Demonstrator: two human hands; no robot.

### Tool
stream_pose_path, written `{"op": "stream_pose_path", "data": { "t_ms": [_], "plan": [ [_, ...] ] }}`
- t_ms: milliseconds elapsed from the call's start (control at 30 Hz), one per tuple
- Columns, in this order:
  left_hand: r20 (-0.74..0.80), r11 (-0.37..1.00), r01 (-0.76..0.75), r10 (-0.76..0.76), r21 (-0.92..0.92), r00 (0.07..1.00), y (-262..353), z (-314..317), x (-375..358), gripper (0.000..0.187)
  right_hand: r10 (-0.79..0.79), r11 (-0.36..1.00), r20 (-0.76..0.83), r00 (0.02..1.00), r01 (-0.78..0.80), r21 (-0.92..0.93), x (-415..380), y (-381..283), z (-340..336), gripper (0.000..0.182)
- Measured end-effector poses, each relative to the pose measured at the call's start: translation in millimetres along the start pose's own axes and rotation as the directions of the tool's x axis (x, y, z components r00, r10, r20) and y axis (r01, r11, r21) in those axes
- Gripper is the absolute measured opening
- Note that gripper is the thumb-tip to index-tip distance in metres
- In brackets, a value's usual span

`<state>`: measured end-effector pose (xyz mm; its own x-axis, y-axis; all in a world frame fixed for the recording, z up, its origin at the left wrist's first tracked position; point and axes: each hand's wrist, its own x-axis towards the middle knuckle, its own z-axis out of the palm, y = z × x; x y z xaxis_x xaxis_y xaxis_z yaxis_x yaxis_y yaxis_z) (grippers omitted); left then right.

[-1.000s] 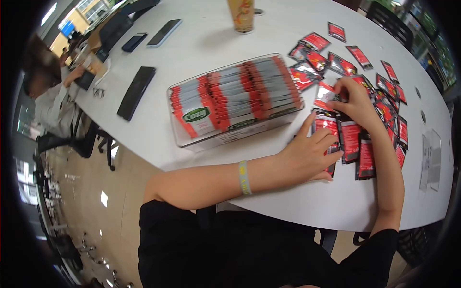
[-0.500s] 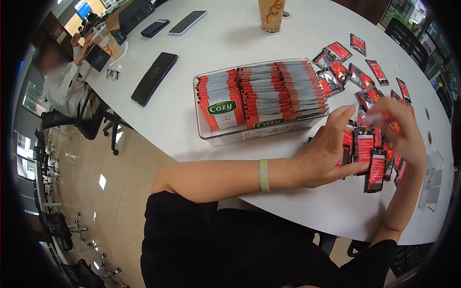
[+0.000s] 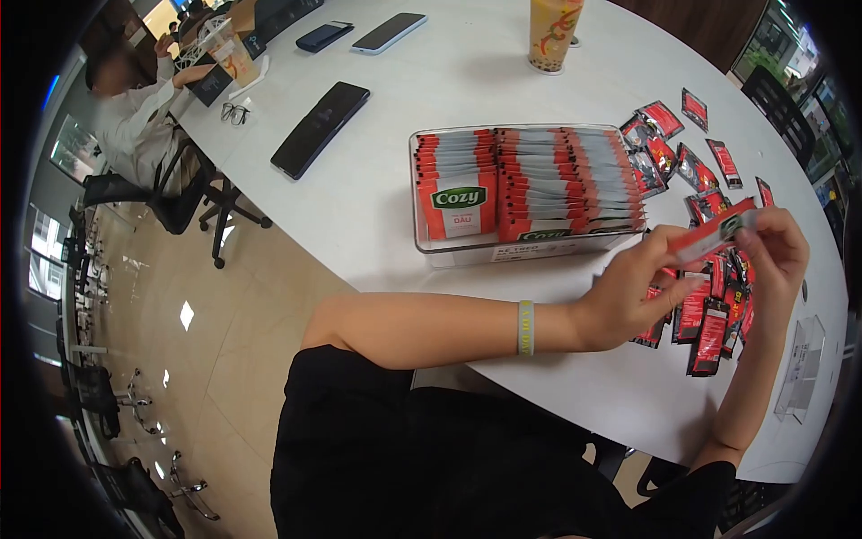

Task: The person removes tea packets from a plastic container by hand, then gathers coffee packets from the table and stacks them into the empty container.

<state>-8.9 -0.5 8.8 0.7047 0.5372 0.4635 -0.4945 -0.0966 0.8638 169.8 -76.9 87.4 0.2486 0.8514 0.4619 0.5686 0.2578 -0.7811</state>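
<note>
My right hand (image 3: pixel 774 251) pinches the right end of a red and white sachet (image 3: pixel 714 235) above a heap of sachets. Nearer the box, my left hand (image 3: pixel 633 301) has its thumb and fingers apart; its fingertips are near the sachet's left end, and whether they touch it is unclear. Below both hands lie several red and black sachets (image 3: pixel 709 337), partly covered by them. A clear plastic box (image 3: pixel 548 250) left of my hands holds rows of upright red and white "Cozy" sachets (image 3: pixel 456 202).
A dark phone (image 3: pixel 321 130), glasses (image 3: pixel 235 113), two more phones (image 3: pixel 390 33) (image 3: pixel 324 36) and a drink cup (image 3: pixel 553 34) stand or lie farther off. A clear holder (image 3: pixel 799 368) is at the right. Another person (image 3: pixel 135 117) sits at the left edge.
The red and white sachet now shows clearly in my right hand, which was blurred before. The view has shifted, so the box and table appear farther right.
</note>
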Motion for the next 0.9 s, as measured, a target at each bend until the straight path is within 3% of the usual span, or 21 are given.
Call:
{"op": "stream_pose_path", "data": {
  "t_ms": [33, 67, 133, 167, 200, 267, 367, 433, 467, 533, 667, 733, 900],
  "plan": [
    [0.084, 0.994, 0.086, -0.092, 0.074, 0.992, 1, -5, 1, 0.048, -0.08, 0.996, -0.089, 0.993, 0.077, -0.033, 2, -5, 5, 0.013],
    [0.077, 0.994, 0.081, -0.086, 0.067, 0.993, -1, -3, 0, 0.048, -0.083, 0.996, -0.079, 0.993, 0.08, -0.039, 6, -14, 12, 0.013],
    [0.027, 0.973, -0.183, 0.181, 0.137, 0.983, -11, 4, -2, 0.048, -0.247, 0.967, -0.198, 0.949, 0.253, 0.006, 19, -34, 30, 0.011],
    [0.075, 0.948, -0.189, 0.175, 0.256, 0.982, -17, 4, -4, 0.049, -0.219, 0.974, -0.103, 0.97, 0.223, 0.033, 25, -48, 45, 0.01],
    [0.09, 0.944, -0.198, 0.181, 0.263, 0.979, -16, 0, -4, 0.049, -0.198, 0.979, -0.011, 0.98, 0.198, 0.056, 33, -62, 63, 0.009],
    [0.395, 0.726, -0.463, 0.281, 0.509, 0.874, -12, -5, -4, 0.054, -0.351, 0.931, 0.196, 0.916, 0.364, -0.033, 49, -75, 110, 0.009],
    [0.464, 0.788, -0.434, 0.217, 0.436, 0.859, -19, -3, -4, 0.049, -0.368, 0.929, 0.309, 0.877, 0.361, 0.083, 64, -68, 163, 0.006],
    [0.504, 0.814, -0.416, 0.18, 0.405, 0.844, -27, -5, -5, 0.048, -0.46, 0.788, 0.484, 0.745, 0.593, -0.164, 68, -67, 181, 0.007],
    [0.494, 0.811, -0.41, 0.177, 0.417, 0.852, -31, -5, -5, 0.048, -0.467, 0.787, 0.489, 0.736, 0.599, -0.149, 67, -66, 186, 0.007],
    [0.414, 0.736, -0.561, 0.407, 0.379, 0.814, -32, -4, -4, 0.053, -0.412, 0.617, 0.584, 0.7, 0.686, -0.387, 63, -64, 193, 0.01],
    [0.47, 0.729, -0.59, 0.408, 0.348, 0.782, -33, -2, -5, 0.055, -0.438, 0.584, 0.572, 0.693, 0.703, -0.405, 58, -62, 198, 0.009],
    [0.439, 0.821, -0.467, 0.305, 0.327, 0.845, -26, -5, -7, 0.052, -0.396, 0.558, 0.595, 0.699, 0.698, -0.449, 60, -63, 199, 0.009],
    [0.451, 0.828, -0.473, 0.314, 0.301, 0.835, -25, -5, -6, 0.048, -0.433, 0.52, 0.577, 0.692, 0.715, -0.468, 59, -58, 209, 0.012]
  ]
}}
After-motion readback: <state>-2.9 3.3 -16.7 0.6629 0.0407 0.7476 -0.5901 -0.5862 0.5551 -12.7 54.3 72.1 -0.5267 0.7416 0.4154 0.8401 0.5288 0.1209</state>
